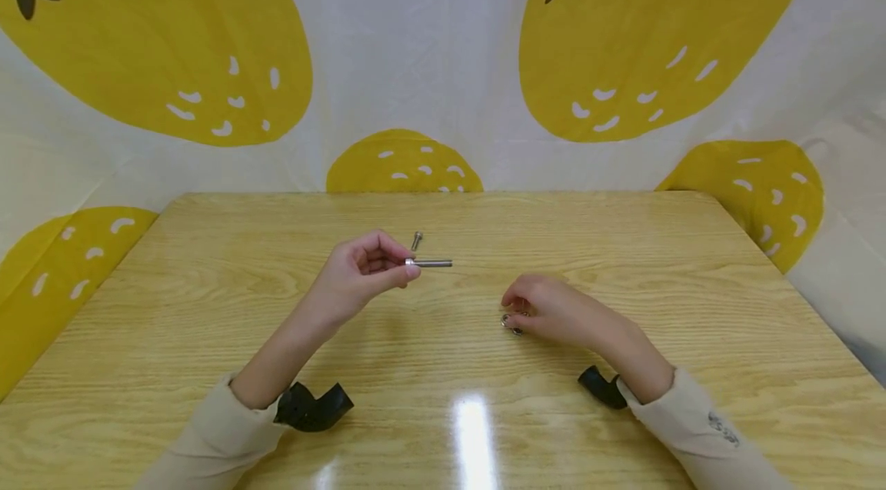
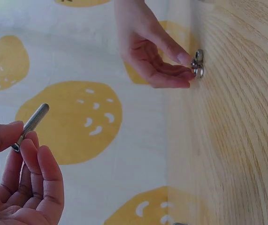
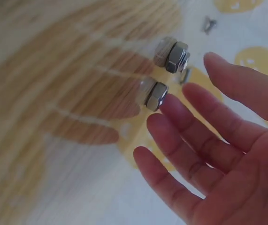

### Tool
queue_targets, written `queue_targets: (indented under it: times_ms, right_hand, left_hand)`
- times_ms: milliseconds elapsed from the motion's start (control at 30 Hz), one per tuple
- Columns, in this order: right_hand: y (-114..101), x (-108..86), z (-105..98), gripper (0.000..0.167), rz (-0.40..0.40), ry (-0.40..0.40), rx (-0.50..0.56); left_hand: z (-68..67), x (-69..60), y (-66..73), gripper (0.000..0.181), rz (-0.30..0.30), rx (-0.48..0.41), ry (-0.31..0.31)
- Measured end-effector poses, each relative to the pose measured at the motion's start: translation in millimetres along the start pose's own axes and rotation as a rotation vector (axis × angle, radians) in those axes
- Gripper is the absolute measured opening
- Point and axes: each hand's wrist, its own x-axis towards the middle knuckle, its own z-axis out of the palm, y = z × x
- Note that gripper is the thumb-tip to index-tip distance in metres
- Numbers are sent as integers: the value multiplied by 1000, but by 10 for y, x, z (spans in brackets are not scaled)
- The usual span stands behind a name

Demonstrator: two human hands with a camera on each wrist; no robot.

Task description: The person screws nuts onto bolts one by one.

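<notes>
One bolt [image 1: 436, 263] grasped at left, nuts [image 3: 176, 58] at right

By the left hand [image 1: 361, 267], the bolt is pinched at its head end between thumb and fingers and held above the tabletop [image 1: 623, 244], its shaft pointed rightward. Just beyond those fingers, a second bolt [image 1: 418, 237] is seen lying loose. Farther right, at least two nuts are found on the tabletop, just beside the fingertips of the right hand [image 1: 554, 309], which is relaxed, fingers loosely extended; whether a nut is touched cannot be told.
</notes>
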Motion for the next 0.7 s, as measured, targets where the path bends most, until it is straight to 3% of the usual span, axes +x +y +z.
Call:
queue_targets:
  times_ms: [433,700]
  right_hand:
    - [-190,110,35,12,53,-99,-70]
    - [-232,137,25,6,67,-112,-104]
  left_hand:
    - [38,-6,5,21,-18,-63,-16]
    - [62,-3,14,20,-21,-72,-26]
